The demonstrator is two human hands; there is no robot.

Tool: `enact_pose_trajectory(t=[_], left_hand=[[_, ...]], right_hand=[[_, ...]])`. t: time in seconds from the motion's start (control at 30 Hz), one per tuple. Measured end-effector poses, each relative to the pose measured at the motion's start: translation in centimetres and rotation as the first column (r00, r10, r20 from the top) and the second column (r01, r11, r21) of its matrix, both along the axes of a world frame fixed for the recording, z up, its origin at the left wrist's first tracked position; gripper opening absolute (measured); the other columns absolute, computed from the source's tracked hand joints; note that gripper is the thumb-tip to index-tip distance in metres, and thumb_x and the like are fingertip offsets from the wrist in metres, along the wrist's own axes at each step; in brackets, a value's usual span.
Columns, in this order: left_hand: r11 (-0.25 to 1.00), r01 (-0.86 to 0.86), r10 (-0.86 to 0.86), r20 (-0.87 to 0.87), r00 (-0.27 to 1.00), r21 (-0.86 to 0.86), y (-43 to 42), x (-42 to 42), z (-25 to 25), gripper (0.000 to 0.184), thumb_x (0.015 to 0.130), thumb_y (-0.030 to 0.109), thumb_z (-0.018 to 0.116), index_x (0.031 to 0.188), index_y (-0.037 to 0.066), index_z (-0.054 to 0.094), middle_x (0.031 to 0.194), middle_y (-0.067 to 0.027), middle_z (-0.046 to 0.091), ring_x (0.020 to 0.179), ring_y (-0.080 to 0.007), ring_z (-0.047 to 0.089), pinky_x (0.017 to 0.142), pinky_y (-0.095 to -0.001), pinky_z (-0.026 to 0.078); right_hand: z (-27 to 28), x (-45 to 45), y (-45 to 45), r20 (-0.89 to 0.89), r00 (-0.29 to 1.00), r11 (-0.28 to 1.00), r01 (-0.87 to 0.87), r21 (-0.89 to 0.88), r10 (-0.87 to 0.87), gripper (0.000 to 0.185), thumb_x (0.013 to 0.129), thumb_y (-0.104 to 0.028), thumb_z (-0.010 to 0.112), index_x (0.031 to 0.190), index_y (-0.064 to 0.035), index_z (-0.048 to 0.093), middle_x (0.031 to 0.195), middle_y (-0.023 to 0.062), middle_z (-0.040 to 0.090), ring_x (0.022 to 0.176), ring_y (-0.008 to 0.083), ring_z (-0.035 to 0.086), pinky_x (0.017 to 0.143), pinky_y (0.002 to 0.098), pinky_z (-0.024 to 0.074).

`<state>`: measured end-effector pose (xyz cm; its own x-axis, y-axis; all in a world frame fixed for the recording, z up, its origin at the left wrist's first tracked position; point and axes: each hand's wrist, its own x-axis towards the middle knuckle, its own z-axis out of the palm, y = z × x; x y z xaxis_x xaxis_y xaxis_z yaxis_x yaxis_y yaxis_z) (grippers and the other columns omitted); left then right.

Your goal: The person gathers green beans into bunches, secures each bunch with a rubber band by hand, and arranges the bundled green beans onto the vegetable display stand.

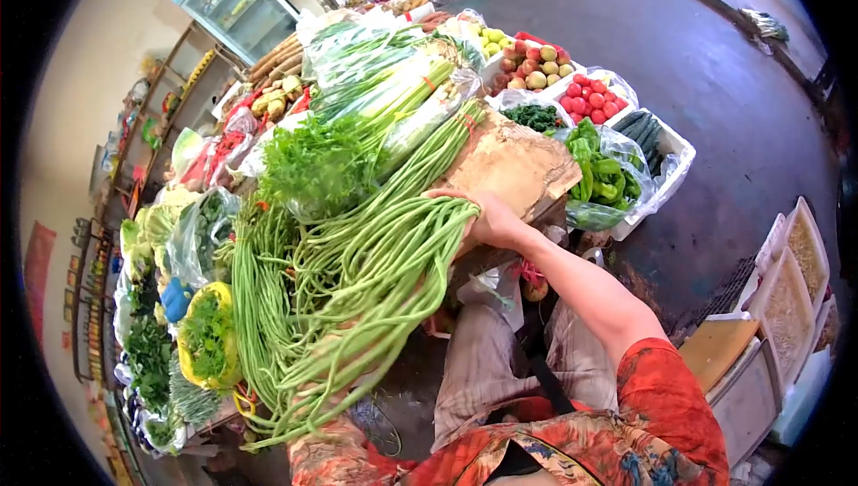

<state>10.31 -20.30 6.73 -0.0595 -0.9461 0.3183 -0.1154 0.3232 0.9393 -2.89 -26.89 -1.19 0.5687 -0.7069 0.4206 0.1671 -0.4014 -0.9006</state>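
Green, long, slender beans (384, 280) drape across the frame's centre; the right hand (490, 220) is closed around them; the left hand is hidden beneath, grip unclear.

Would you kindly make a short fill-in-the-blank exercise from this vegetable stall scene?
1. The hand seen clearly gripping the long green beans is the person's ____ one.
2. The tomatoes, just beyond the green peppers, are ____ in colour.
3. The glass-fronted fridge stands in the upper ____ part of the picture.

Missing words: right; red; left.
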Motion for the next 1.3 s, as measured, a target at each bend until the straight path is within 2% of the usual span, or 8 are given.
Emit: enact_pose_trajectory(t=[0.2, 0.23, 0.3, 0.4, 0.93, 1.13, 1.23, 1.3], left_hand=[[1.0, -0.003, 0.002, -0.045, 0.999, -0.005, 1.7, -0.5, 0.5, 0.041, 0.084, 0.006, 0.071, 0.12, 0.004, 0.052, 0.11, -0.0086, 0.064, 0.105, -0.0162, 0.061, 0.092, -0.031, 0.05], [1.0, -0.002, 0.002, -0.057, 0.998, -0.004, 2.2, -0.6, 0.6, 0.041, 0.084, 0.007, 0.071, 0.12, 0.004, 0.052, 0.11, -0.0085, 0.064, 0.105, -0.0161, 0.061, 0.092, -0.0309, 0.05], [1.0, -0.008, 0.007, -0.076, 0.997, -0.003, 2.9, -0.8, 0.7, 0.042, 0.084, 0.007, 0.072, 0.121, 0.004, 0.051, 0.111, -0.0084, 0.064, 0.105, -0.016, 0.061, 0.092, -0.0306, 0.05], [1.0, -0.007, 0.007, -0.111, 0.994, 0.0, 4.0, -1.3, 0.8, 0.044, 0.084, 0.008, 0.072, 0.122, 0.004, 0.05, 0.111, -0.0081, 0.064, 0.105, -0.0157, 0.061, 0.091, -0.0303, 0.05], [0.998, -0.05, 0.061, -0.575, 0.816, 0.034, 15.2, -8.8, -0.7, 0.052, 0.084, 0.01, 0.074, 0.128, 0.006, 0.047, 0.113, -0.0067, 0.063, 0.105, -0.0145, 0.061, 0.089, -0.0285, 0.051], [0.997, 0.064, 0.012, -0.892, 0.451, 0.046, 18.2, -10.5, 2.4, 0.063, 0.086, 0.015, 0.073, 0.138, 0.006, 0.04, 0.118, -0.0071, 0.061, 0.107, -0.0144, 0.06, 0.086, -0.0254, 0.051], [0.991, 0.131, -0.073, -0.665, 0.743, 0.037, 19.4, -10.3, -0.4, 0.065, 0.093, 0.028, 0.064, 0.148, 0.012, 0.032, 0.133, -0.0055, 0.053, 0.118, -0.0189, 0.054, 0.091, -0.0316, 0.047], [0.916, 0.204, -0.014, -0.482, 0.876, 0.345, 20.6, -11.0, -1.1, 0.07, 0.093, 0.037, 0.062, 0.149, 0.009, 0.03, 0.133, -0.0111, 0.052, 0.119, -0.0224, 0.052, 0.091, -0.0367, 0.045]], right_hand=[[-1.5, 0.1, -1.2, -0.432, 0.889, 0.988, 0.116, -0.101, -0.149, 0.046, 0.085, -0.017, 0.066, 0.13, -0.0203, 0.058, 0.104, 0.0108, 0.07, 0.092, 0.0185, 0.067, 0.081, 0.0316, 0.0506], [0.2, -0.2, 0.1, -0.128, 0.992, 1.0, -0.012, 0.026, 0.016, 0.047, 0.084, -0.014, 0.066, 0.13, -0.0182, 0.058, 0.105, 0.0088, 0.071, 0.093, 0.0164, 0.066, 0.082, 0.0315, 0.0506], [4.0, -1.6, 2.4, -0.035, 0.999, 0.999, -0.037, 0.013, 0.037, 0.046, 0.079, 0.005, 0.062, 0.125, -0.0025, 0.06, 0.115, 0.0046, 0.068, 0.105, 0.0135, 0.061, 0.095, 0.0289, 0.0472], [5.0, -3.2, 4.8, 0.032, 0.994, 0.993, -0.103, 0.053, 0.101, 0.05, 0.081, -0.007, 0.069, 0.13, -0.0084, 0.057, 0.114, 0.0042, 0.069, 0.102, 0.0124, 0.062, 0.094, 0.0295, 0.0475], [9.2, -8.2, 13.6, -0.249, 0.948, 0.977, -0.209, -0.029, 0.196, 0.056, 0.08, -0.008, 0.075, 0.133, -0.0077, 0.055, 0.118, 0.0038, 0.067, 0.103, 0.0064, 0.058, 0.095, 0.0273, 0.0466], [14.9, -10.5, 15.2, -0.466, 0.817, 0.827, 0.023, -0.562, -0.339, 0.018, 0.07, -0.009, 0.068, 0.087, -0.004, 0.064, 0.079, 0.0203, 0.065, 0.08, 0.0403, 0.064, 0.072, 0.0468, 0.0506], [18.8, -10.3, 16.6, -0.527, 0.713, 0.698, -0.073, -0.712, -0.463, 0.014, 0.07, -0.008, 0.066, 0.082, -0.0035, 0.06, 0.077, 0.0167, 0.064, 0.08, 0.0368, 0.064, 0.072, 0.0452, 0.0488], [19.7, -9.4, 17.0, -0.468, 0.677, 0.548, -0.113, -0.829, -0.568, 0.011, 0.07, -0.006, 0.064, 0.08, -0.004, 0.059, 0.076, 0.015, 0.063, 0.08, 0.0353, 0.063, 0.075, 0.0447, 0.047]])
